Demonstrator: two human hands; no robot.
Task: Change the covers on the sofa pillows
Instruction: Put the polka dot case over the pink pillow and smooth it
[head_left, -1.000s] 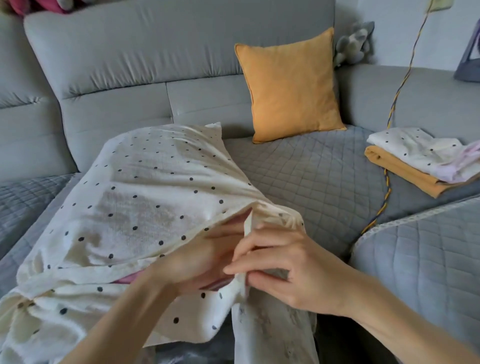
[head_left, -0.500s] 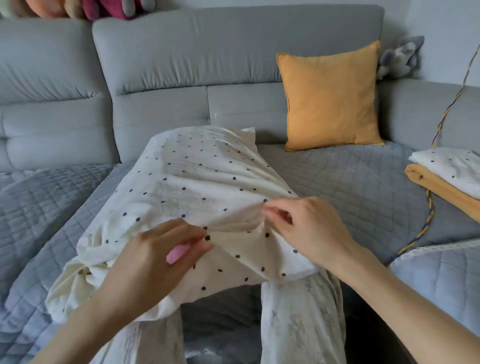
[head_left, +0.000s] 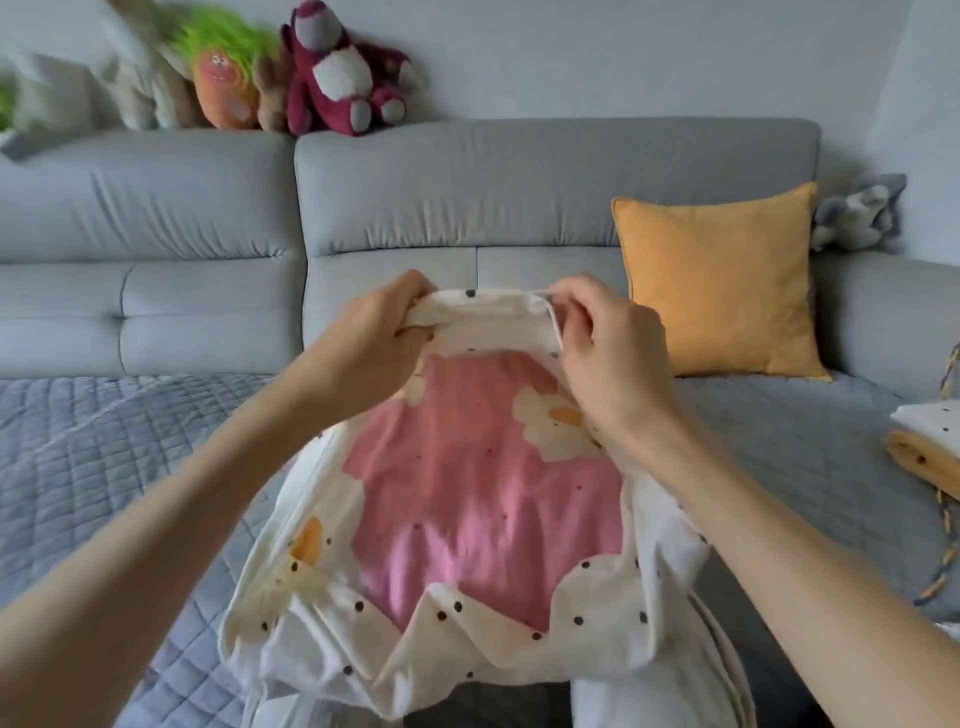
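The 2 hands are up in front of the sofa (head_left: 519, 171), a little apart. The left hand (head_left: 371, 338) and the right hand (head_left: 608, 353) each pinch the far edge of the white dotted cover (head_left: 488, 312). The pink pillow (head_left: 483, 499) (it has white flowers) lies inside the cover, just below the hands. An orange pillow (head_left: 722, 280) leans on the sofa's back.

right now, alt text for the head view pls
Both hands, left hand and right hand, grip the dotted cover's top edge, opened over a pink pillow on a grey sofa. An orange pillow leans behind.
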